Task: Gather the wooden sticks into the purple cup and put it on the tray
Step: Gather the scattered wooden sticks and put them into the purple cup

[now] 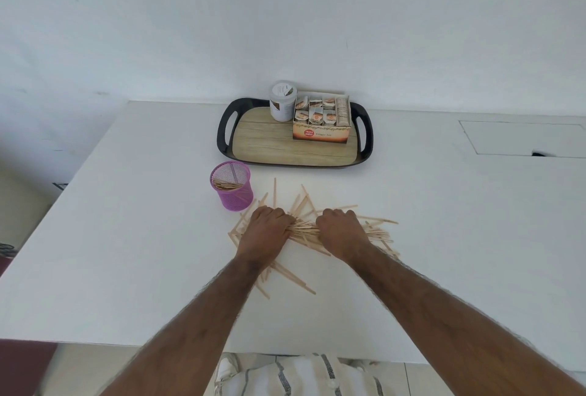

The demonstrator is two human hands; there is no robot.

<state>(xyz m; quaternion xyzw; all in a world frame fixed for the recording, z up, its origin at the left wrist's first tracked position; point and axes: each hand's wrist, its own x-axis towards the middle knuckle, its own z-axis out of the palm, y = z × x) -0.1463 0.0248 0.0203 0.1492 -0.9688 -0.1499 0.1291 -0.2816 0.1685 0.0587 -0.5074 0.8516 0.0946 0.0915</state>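
Observation:
Several wooden sticks [305, 230] lie scattered on the white table [126, 237], with a bunch drawn together between my hands. My left hand [264, 230] grips the left end of that bunch, fingers curled over it. My right hand [341, 232] grips the right end the same way. A purple mesh cup [233, 195] stands upright just behind and left of my left hand, with a few sticks leaning inside. Farther back rests a black-rimmed tray [223, 129] with a wood-pattern floor.
On the tray's back half stand a white jar [282, 103] and an open tea-bag box [322, 121]. A rectangular panel [523, 138] is set into the table at the far right. Loose sticks also lie under my left forearm. A white wall rises behind the table.

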